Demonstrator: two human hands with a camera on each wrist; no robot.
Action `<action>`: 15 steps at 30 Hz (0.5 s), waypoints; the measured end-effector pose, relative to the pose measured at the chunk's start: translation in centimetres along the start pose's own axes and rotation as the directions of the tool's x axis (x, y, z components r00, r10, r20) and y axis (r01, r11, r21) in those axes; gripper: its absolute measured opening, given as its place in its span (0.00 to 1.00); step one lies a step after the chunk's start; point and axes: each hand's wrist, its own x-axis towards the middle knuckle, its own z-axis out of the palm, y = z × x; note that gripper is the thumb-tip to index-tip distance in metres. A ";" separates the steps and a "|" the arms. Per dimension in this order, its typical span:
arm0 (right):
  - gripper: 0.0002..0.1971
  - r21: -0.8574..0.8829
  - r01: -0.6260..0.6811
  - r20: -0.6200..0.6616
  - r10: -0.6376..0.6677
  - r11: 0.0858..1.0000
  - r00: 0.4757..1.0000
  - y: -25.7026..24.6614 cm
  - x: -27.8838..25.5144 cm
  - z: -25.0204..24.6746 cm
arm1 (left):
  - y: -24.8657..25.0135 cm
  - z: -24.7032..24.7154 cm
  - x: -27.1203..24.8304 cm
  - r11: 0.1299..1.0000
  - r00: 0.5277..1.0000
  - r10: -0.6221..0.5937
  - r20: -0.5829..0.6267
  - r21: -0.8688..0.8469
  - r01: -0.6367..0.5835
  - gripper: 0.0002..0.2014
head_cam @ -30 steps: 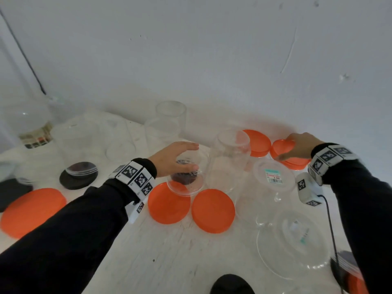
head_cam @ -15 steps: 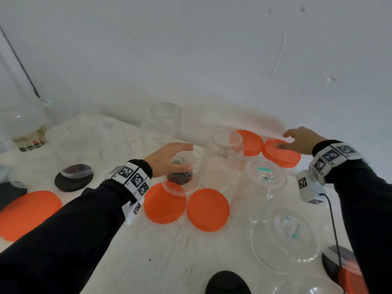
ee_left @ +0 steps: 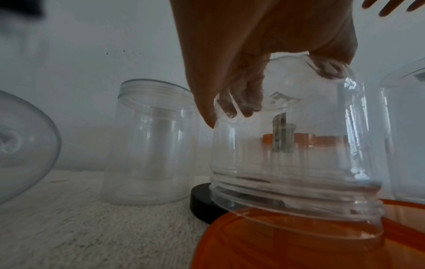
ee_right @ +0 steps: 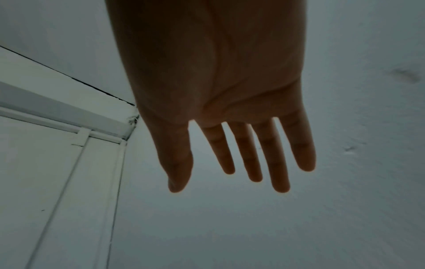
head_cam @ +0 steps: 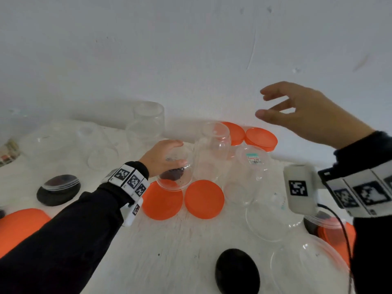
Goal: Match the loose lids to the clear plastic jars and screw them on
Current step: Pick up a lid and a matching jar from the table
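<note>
The left hand [head_cam: 163, 159] grips a small clear jar [head_cam: 177, 172] turned mouth-down, fingers and thumb curled over its upturned base; the left wrist view shows the fingertips [ee_left: 232, 109] pressed on the base and the threaded mouth tilted, its near edge resting on an orange lid [ee_left: 299, 245] and its far edge over a black lid [ee_left: 202, 203]. The right hand [head_cam: 307, 115] hangs in the air above the desk [head_cam: 169, 251], fingers spread and loosely extended, holding nothing; the right wrist view shows its straight fingers [ee_right: 248, 160] against the bare wall.

At 3 o'clock of the held jar stands a taller inverted jar [head_cam: 212, 153], and at 5 o'clock lies a second orange lid [head_cam: 204, 199], just beside the first. Two more orange lids [head_cam: 262, 140] lie at 2 o'clock near the wall. An upright open jar [head_cam: 146, 122] stands at 11 o'clock. Another black lid [head_cam: 236, 270] sits at 6 o'clock, well apart, near the desk's front
</note>
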 end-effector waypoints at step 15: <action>0.44 -0.308 -0.295 0.188 0.362 0.904 0.913 2.4 -1.9 10.2 | 0.5 0.2 -0.4 0.998 0.999 0.023 -0.023 0.057 -0.021 0.31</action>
